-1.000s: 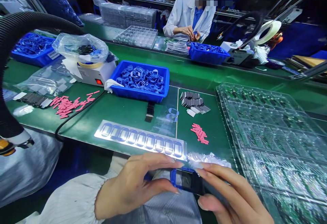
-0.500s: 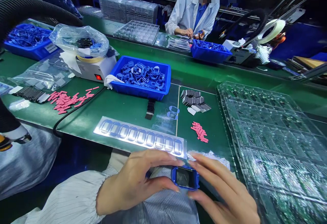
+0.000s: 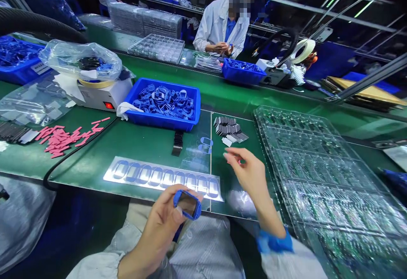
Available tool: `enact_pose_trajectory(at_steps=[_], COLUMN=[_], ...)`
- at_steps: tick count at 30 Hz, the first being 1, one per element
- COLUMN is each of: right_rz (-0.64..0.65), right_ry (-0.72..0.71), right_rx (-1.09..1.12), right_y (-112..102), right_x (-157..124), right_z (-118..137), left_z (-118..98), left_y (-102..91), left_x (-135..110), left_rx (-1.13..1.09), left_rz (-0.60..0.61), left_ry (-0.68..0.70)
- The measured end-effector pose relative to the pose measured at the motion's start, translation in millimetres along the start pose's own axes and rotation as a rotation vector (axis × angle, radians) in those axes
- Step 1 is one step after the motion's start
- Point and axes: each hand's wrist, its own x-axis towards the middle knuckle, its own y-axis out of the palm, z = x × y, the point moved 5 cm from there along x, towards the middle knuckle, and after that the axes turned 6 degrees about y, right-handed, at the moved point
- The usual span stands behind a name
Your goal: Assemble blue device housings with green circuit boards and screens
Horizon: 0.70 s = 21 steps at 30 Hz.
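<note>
My left hand (image 3: pixel 159 219) grips a small blue plastic frame (image 3: pixel 197 215) with a dark rectangular screen (image 3: pixel 187 204) in it, tilted above my lap. My right hand (image 3: pixel 249 171) is over the bench to the right, its fingertips drawn together. Whether anything is between them does not show. Beneath it the small pink strips are almost fully covered. Just beyond its fingers lies a pile of black-and-white striped pieces (image 3: pixel 227 126). A clear sheet of rounded film pieces (image 3: pixel 162 178) rests along the bench edge, behind my left hand.
A blue bin (image 3: pixel 159 120) of blue frames stands mid-bench, with pink strips (image 3: pixel 60 139) to its left. Stacked clear trays (image 3: pixel 318 164) fill the right side. A black cable (image 3: pixel 73 152) crosses the left. Across the bench sits a co-worker (image 3: pixel 219 29) beside another blue bin (image 3: pixel 243 73).
My right hand has let go of the blue frame and moved up and away over the bench. My left hand now holds the frame alone, further left and tilted. The view has shifted.
</note>
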Motion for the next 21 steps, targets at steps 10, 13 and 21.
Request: enact_pose_trajectory(at_steps=[10,13,21], right_rz=[0.089,0.103,0.171], right_ry=[0.233,0.201,0.141], right_rx=[-0.271,-0.215,0.232], right_y=[32.3,29.0,2.8], right_x=[57.7,53.5,-23.9], right_z=[-41.6,-36.0,20.7], left_z=[1.7,8.5,17.8], left_y=[-4.7,-2.6,-6.0], left_x=[-19.7,-22.4,-17.6], left_rx=[-0.066,-0.066,0.146], left_rz=[-0.023,0.051,0.219], left_ry=[-0.211,-0.283,-0.086])
